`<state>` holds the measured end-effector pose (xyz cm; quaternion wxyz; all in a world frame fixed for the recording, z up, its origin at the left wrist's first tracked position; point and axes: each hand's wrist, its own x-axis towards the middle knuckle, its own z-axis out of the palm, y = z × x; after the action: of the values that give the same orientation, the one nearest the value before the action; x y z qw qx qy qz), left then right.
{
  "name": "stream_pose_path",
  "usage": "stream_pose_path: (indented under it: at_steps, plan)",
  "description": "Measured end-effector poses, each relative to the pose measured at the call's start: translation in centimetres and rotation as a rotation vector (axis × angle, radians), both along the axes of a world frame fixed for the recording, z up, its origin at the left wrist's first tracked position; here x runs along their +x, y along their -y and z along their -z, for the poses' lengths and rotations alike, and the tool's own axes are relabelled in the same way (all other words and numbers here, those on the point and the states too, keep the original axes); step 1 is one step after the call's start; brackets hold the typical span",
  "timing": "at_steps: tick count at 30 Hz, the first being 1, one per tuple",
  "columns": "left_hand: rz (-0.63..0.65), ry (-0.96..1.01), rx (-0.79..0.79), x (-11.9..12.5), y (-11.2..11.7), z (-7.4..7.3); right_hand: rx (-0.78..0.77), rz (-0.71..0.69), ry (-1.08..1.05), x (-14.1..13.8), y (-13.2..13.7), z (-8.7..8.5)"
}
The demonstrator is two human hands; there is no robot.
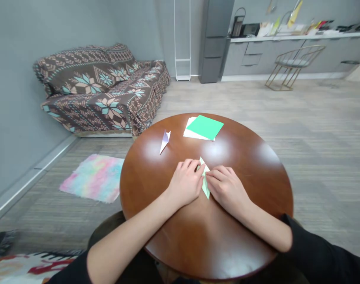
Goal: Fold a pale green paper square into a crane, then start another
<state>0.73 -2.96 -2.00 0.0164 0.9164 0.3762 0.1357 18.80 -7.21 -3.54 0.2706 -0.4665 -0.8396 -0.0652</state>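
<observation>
A narrow piece of pale green and white folded paper [205, 191] lies on the round brown table, its pointed ends facing away from me and toward me. My left hand [187, 182] holds its left side, thumb and fingers closed at the edge. From the right, my right hand [227, 188] pinches the paper near its middle, fingers bent together. Parts of the paper are hidden under my fingers. Farther off to the left sits a small purple and white folded paper figure [165, 141]. A green sheet [206, 126] rests on white sheets [189, 132] toward the far edge.
The round wooden table [150, 177] has a glossy top. Beyond it stand a sofa [109, 104] with a patterned cover, a grey fridge [214, 43], a wire-framed chair [297, 63] and a kitchen counter [286, 38]. A fluffy pastel rug [94, 177] lies at left.
</observation>
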Motion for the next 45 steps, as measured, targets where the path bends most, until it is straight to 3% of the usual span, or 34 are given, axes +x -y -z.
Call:
stream_pose_path:
  at_steps: [12,38,45]
  plan:
    - [-0.032,-0.064,0.006,0.3,0.2,0.0,0.133,-0.007,-0.014,-0.2,-0.3,0.9]
    - [-0.049,0.037,0.002,-0.1,-0.7,-0.1,0.07,-0.044,0.02,0.0,-0.6,1.1]
    - [-0.02,-0.07,0.039,0.1,-0.4,-0.1,0.077,-0.041,0.014,-0.2,-0.6,1.0]
